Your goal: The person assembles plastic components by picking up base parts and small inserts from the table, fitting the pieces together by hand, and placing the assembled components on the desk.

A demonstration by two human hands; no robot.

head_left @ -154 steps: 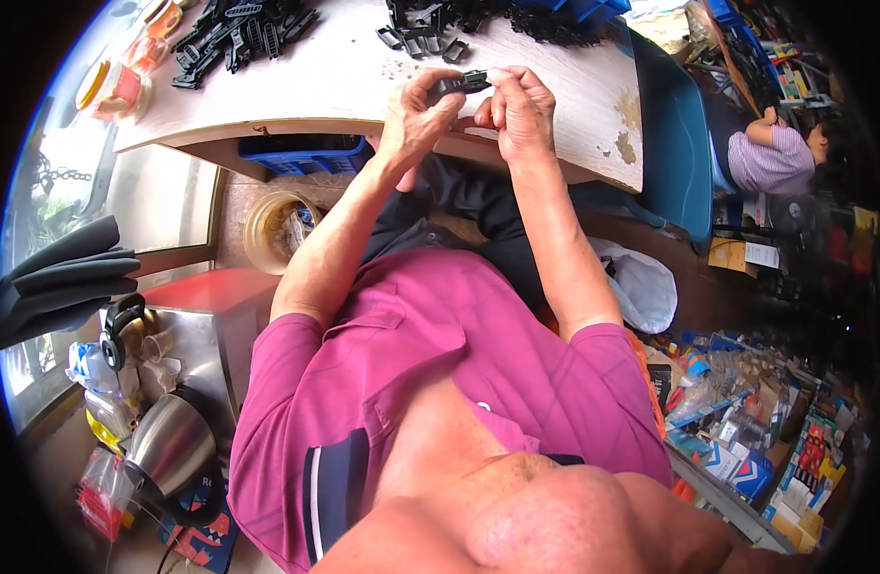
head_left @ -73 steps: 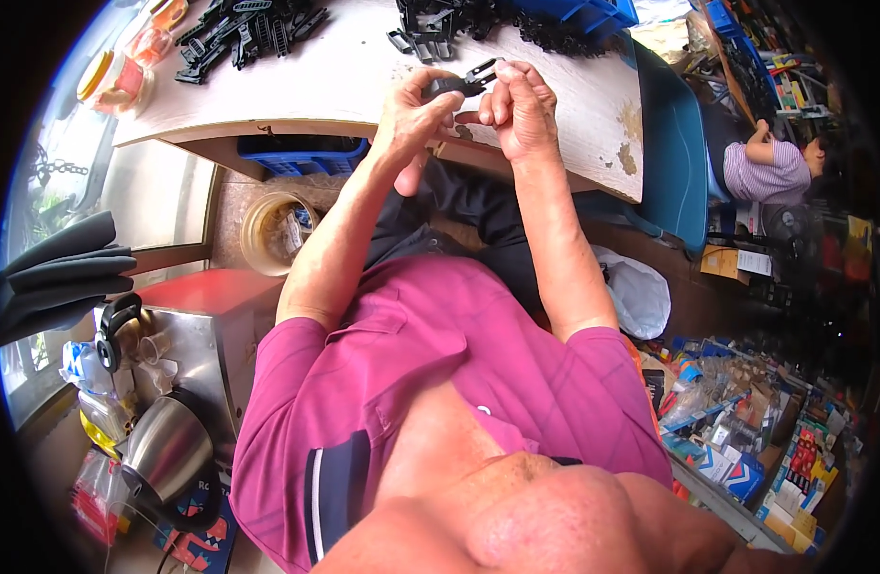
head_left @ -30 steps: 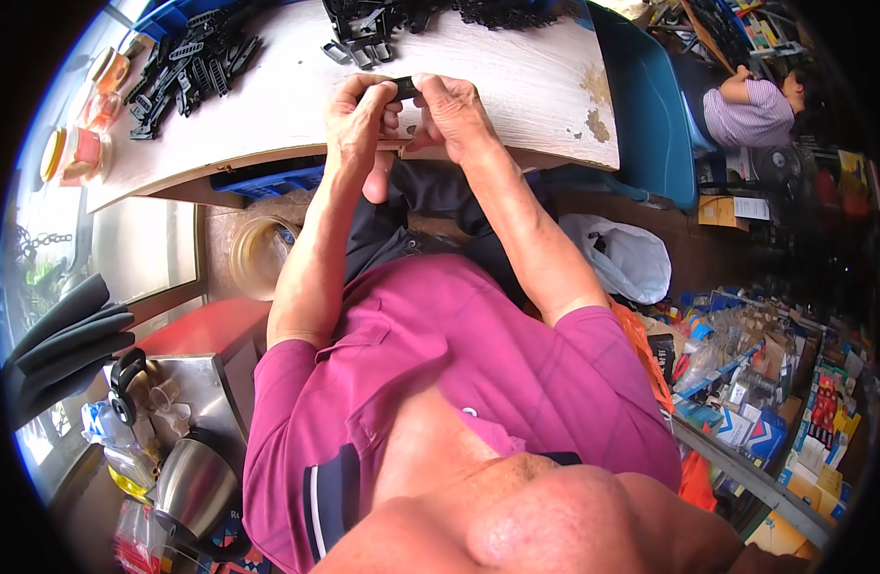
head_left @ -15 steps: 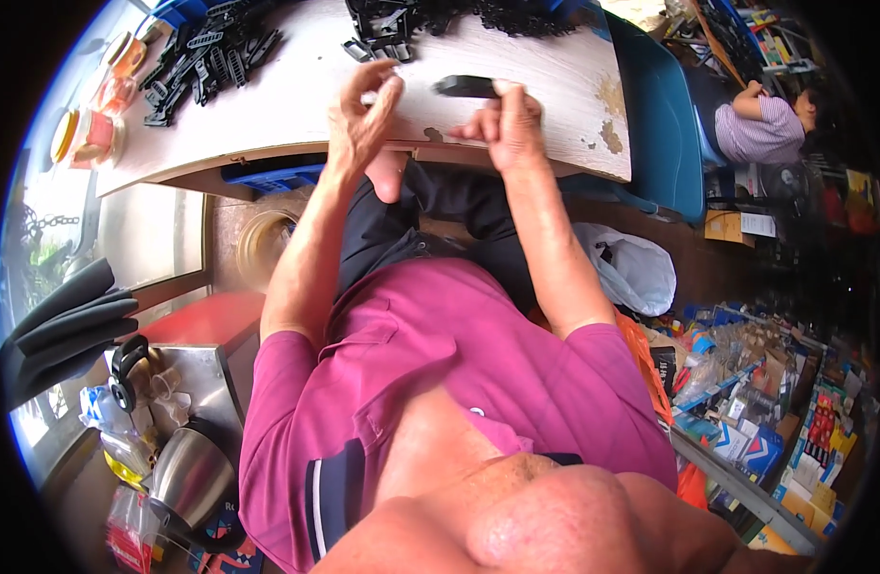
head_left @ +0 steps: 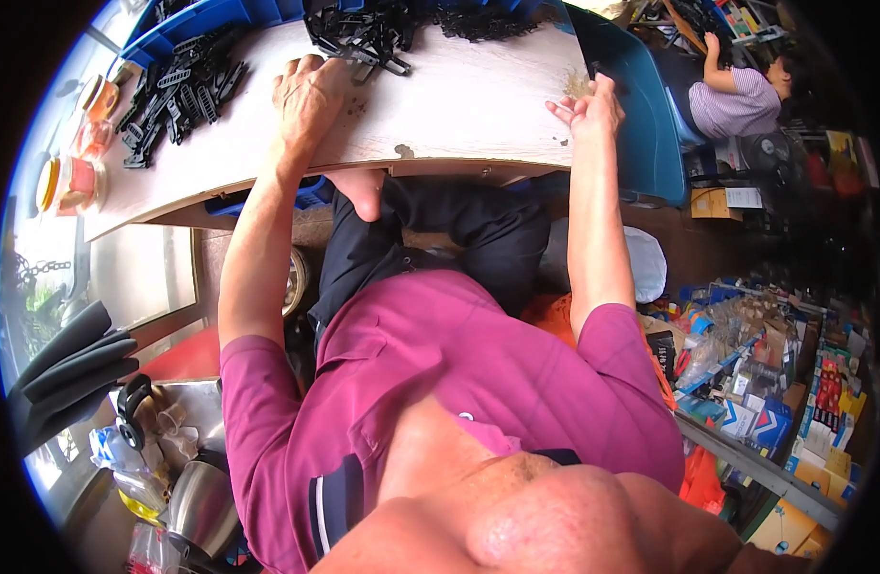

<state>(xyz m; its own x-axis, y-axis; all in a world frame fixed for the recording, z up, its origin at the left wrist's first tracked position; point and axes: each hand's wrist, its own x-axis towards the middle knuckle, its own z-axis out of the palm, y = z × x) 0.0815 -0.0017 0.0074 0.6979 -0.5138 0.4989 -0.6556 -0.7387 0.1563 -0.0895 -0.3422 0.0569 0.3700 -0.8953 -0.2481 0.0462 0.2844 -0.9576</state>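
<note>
The left hand point(head_left: 311, 100) is palm down over the left half of the worktop point(head_left: 468, 105), fingers bent; whether it grips anything cannot be told. The central heap of black plastic parts point(head_left: 358, 33) lies just beyond and to its right, toward the far edge; its nearest long piece slants toward the near right corner. The left heap of slotted black parts point(head_left: 186, 96) lies left of that nearer hand. The right hand point(head_left: 593, 105), well apart at the right edge beside the teal plastic seat or tub point(head_left: 655, 143), has half-curled fingers; its grip is unclear.
</note>
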